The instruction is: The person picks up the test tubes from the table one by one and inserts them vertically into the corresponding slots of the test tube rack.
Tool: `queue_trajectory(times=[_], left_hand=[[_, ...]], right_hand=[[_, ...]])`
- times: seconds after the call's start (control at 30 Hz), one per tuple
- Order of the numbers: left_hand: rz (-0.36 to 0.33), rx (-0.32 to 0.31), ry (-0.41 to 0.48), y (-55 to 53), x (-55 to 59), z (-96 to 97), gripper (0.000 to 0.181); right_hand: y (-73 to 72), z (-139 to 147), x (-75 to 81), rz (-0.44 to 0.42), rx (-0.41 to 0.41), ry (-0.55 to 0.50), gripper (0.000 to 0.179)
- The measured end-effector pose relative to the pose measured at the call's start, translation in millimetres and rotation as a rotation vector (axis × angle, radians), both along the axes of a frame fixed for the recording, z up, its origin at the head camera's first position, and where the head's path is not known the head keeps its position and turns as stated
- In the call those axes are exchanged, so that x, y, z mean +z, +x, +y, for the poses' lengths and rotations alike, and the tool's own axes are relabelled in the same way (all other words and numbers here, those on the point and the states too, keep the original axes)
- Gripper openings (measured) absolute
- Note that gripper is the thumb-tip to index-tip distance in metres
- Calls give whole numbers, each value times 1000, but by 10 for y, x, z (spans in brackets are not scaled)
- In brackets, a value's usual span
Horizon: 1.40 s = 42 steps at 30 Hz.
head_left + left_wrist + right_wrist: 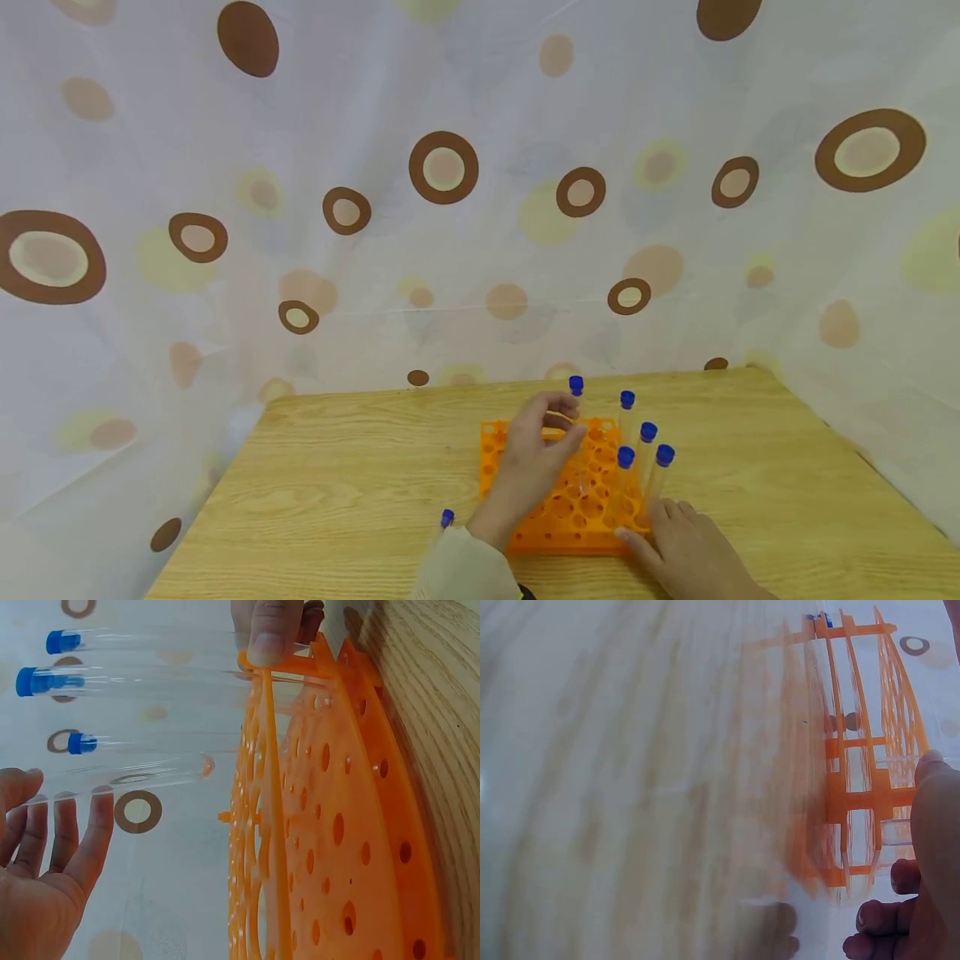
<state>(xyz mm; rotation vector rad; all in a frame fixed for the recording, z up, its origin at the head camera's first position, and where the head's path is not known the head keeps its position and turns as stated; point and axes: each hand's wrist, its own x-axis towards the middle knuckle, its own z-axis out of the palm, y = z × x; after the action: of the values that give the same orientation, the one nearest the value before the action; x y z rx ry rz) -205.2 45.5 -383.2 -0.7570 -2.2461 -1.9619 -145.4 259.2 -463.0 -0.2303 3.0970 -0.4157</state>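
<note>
An orange test tube rack stands on the wooden table. Above it, my left hand pinches a clear, blue-capped test tube between thumb and fingers. In the left wrist view the rounded bottom of this tube is apart from the rack's top plate, and its cap is out of sight. Several more capped test tubes stand upright at the rack's right end. My right hand grips the front right corner of the rack, thumb on its top edge.
Another blue cap shows at the left of the rack, its tube mostly hidden by my left sleeve. Behind the table hangs a white spotted curtain, which also runs along both sides.
</note>
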Motion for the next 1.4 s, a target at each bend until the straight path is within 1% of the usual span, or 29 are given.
queue_trajectory(times=[0.13, 0.27, 0.4, 0.63, 0.8, 0.93, 1.27, 1.4], left_hand=[[-10, -4, -5, -14, -32, 107, 26], [-16, 19, -15, -13, -63, 186, 26], [-19, 24, -41, -9, -82, 233, 25], [-15, 11, -75, -9, -150, 262, 22], [-22, 4, -103, -2, -196, 279, 23], [-44, -1, -124, 7, -221, 286, 23], [-118, -3, -108, 7, -244, 271, 22], [-93, -22, -115, 19, -249, 266, 23]], right_hand=[[1, 7, -5, -6, 0, -1, 53], [5, 7, -19, 17, 15, 2, 51], [-2, 8, -22, 35, 16, 14, 52], [-5, 5, -23, 42, 15, 10, 53], [2, 4, -26, 42, 7, 8, 53], [4, 6, -26, 42, 12, 2, 52], [14, -1, -12, 50, 19, -7, 50], [20, -6, -8, 57, 20, -1, 50]])
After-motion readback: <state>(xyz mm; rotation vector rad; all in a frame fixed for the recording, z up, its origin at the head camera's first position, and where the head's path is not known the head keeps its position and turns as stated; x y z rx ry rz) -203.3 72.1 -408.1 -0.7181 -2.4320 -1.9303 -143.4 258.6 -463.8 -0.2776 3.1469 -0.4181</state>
